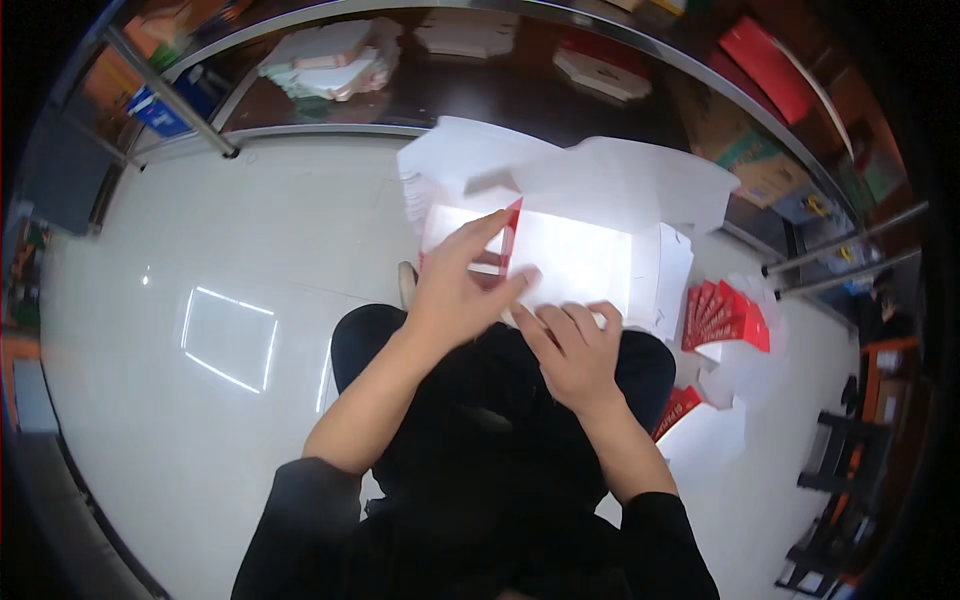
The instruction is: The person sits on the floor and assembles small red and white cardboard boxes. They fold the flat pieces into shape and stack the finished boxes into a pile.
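Observation:
In front of my knees sits an unfolded white cardboard box (572,258), its tray walls standing and its wide flaps spread out at the far side. A red-edged cardboard piece (513,228) stands upright in its left part. My left hand (455,292) hovers over that side with thumb and fingers apart, close to the red edge; motion blurs it slightly. At the near wall of the box, my right hand (578,352) has its fingers bent over the edge. The right thumb is partly hidden.
Red-and-white folded cartons (722,318) lie fanned on the floor at the right, with another carton (688,418) nearer. Ahead, a metal-legged shelf (330,131) bears stacks of flat white cardboard (330,58). Its left leg (180,100) meets the floor. A blue bin (160,112) stands behind.

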The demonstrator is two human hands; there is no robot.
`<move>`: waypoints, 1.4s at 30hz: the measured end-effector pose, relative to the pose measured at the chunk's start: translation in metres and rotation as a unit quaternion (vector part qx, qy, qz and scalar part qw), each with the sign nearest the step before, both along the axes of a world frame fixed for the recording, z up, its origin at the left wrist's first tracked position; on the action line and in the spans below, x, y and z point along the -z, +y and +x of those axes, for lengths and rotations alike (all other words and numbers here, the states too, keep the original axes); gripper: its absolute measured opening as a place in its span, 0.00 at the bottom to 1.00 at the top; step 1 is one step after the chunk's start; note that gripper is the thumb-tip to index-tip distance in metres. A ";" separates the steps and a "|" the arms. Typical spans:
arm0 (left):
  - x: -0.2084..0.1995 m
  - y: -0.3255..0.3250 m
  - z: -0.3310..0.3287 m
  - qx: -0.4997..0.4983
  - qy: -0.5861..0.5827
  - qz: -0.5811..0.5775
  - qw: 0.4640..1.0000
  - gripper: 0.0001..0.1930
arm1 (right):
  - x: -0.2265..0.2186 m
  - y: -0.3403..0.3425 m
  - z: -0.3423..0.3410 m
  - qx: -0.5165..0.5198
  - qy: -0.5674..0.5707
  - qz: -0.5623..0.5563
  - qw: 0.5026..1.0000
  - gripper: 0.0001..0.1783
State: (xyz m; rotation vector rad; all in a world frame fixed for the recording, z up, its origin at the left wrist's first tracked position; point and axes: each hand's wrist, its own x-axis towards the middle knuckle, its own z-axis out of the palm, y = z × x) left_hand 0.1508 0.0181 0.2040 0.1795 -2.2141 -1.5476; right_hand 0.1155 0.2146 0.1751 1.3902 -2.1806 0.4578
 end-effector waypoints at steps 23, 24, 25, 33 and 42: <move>0.051 -0.137 -0.035 -0.119 -0.188 -0.158 0.962 0.18 | 0.089 -0.052 -0.097 -0.019 -0.553 -0.334 0.763 0.25; 0.052 -0.139 -0.036 -0.112 -0.190 -0.154 0.963 0.18 | 0.091 -0.053 -0.099 -0.024 -0.551 -0.346 0.759 0.26; 0.052 -0.140 -0.037 -0.116 -0.177 -0.157 0.965 0.17 | 0.095 -0.052 -0.102 -0.037 -0.554 -0.353 0.753 0.26; 0.046 -0.135 -0.038 -0.111 -0.159 -0.068 0.979 0.18 | 0.100 -0.052 -0.109 -0.052 -0.622 -0.339 0.704 0.21; -0.009 -0.057 -0.068 -0.120 -0.137 -0.192 0.964 0.25 | 0.080 -0.036 -0.102 0.007 -0.308 -0.165 0.937 0.19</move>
